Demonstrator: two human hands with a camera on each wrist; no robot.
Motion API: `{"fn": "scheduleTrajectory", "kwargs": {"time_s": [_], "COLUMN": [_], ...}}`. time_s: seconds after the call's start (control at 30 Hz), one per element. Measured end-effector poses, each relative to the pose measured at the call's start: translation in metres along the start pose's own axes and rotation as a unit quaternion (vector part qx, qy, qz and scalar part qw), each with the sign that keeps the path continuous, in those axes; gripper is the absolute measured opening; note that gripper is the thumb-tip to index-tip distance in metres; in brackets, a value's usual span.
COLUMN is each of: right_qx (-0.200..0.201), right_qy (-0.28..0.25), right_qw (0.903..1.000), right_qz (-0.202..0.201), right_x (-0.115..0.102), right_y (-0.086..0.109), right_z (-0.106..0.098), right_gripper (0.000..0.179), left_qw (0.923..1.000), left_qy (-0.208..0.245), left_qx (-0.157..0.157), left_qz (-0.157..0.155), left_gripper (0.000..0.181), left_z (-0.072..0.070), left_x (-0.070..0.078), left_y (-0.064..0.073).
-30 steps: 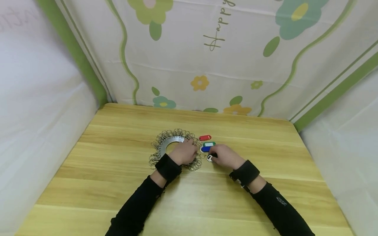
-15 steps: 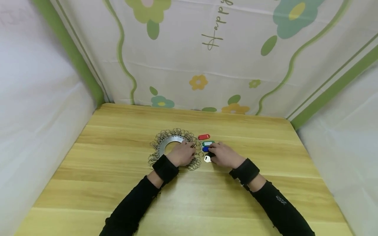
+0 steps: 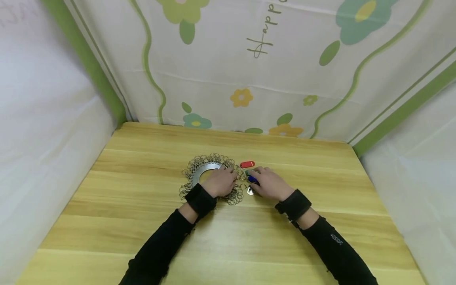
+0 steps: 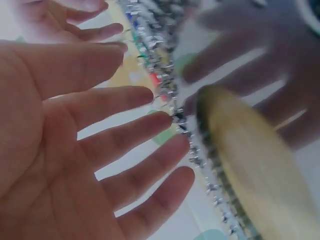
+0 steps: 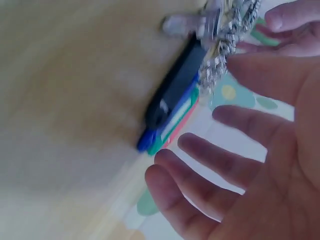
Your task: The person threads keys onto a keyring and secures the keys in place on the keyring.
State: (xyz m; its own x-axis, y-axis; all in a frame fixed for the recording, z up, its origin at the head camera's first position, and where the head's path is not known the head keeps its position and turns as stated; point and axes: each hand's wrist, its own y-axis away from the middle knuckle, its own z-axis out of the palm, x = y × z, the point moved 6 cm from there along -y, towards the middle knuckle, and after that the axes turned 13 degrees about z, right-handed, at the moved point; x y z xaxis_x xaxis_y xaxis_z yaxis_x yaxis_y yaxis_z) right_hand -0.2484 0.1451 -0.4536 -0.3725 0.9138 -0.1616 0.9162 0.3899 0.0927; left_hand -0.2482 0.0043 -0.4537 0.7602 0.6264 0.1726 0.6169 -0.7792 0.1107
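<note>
My left hand (image 3: 221,182) rests its fingertips on the right part of a flat silver metal ring (image 3: 196,177) fringed with small key rings; the left wrist view shows those fingers (image 4: 145,172) long and spread. Just right of it, my right hand (image 3: 272,185) reaches over a blue key tag (image 3: 252,179) and a green key tag (image 3: 248,173), partly hiding both. Its fingers (image 5: 210,155) are extended and apart in the right wrist view. Close by lies a long black piece (image 5: 175,82) with a silver slotted end (image 3: 250,191).
A red key tag (image 3: 247,164) lies just beyond the green one. The wooden table (image 3: 228,245) extends to a flowered cloth (image 3: 206,79) at the back, with white cloth (image 3: 53,118) at the sides.
My right hand has moved slightly away from me, from the black piece onto the blue and green tags. The silver end shows clear of its fingertips. My left hand stays at the ring.
</note>
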Motion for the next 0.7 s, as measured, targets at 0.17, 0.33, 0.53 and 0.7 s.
{"fn": "scheduleTrajectory", "kwargs": {"time_s": [0.17,0.33,0.53,0.7], "right_qx": [-0.030,-0.045,-0.055,-0.049], "right_qy": [0.014,0.015,0.003,-0.029], "right_qw": [0.9995,0.9988,0.9983,0.9975], "right_qz": [0.001,0.012,0.016,0.042], "right_x": [0.001,0.007,0.008,0.008], "right_y": [-0.002,0.000,0.003,0.000], "right_z": [0.009,0.011,0.008,-0.001], "right_gripper": [0.046,0.046,0.046,0.050], "left_qw": [0.9994,0.9987,0.9990,0.9992], "left_qy": [0.002,-0.010,-0.006,0.033], "left_qx": [-0.034,-0.048,-0.042,-0.024], "left_qz": [-0.008,-0.016,-0.012,0.000], "left_gripper": [0.032,0.031,0.032,0.030], "left_z": [0.005,0.005,0.001,0.000], "left_x": [0.000,0.001,0.003,-0.002], "left_y": [-0.004,-0.004,-0.001,-0.004]}}
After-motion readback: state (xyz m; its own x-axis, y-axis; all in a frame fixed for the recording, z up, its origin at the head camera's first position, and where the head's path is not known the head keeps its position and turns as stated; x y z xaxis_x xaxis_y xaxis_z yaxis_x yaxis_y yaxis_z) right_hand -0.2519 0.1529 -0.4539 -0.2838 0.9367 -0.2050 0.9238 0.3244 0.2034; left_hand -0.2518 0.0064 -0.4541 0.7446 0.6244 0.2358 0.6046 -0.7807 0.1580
